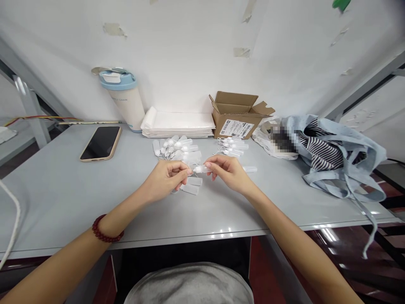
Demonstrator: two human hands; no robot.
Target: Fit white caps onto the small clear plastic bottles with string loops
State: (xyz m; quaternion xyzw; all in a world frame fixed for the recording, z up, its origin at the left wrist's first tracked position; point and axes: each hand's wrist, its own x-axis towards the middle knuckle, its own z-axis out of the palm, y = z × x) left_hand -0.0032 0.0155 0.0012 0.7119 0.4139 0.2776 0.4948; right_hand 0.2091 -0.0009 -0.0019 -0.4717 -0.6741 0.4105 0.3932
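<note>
My right hand (226, 171) is closed round a small translucent plastic tube with a white tip (199, 169), the tip pointing left. At that tip, the fingers of my left hand (169, 177) are pinched together; whatever lies between them is too small to make out. Behind my left hand lies a pile of similar tubes (180, 145), with thin white cords among them. A couple more tubes (190, 188) lie just below the hands. Beyond my right hand rests a smaller group of tubes (234, 147), and one single tube (250, 169) shows beside my right wrist.
Along the wall stand a cup with a blue lid (123, 97), a stack of white packets (180, 124) and an open cardboard box (236, 118). A phone (101, 143) lies at left. A light blue cloth bag (344, 156) and a plastic bag (272, 145) are at right.
</note>
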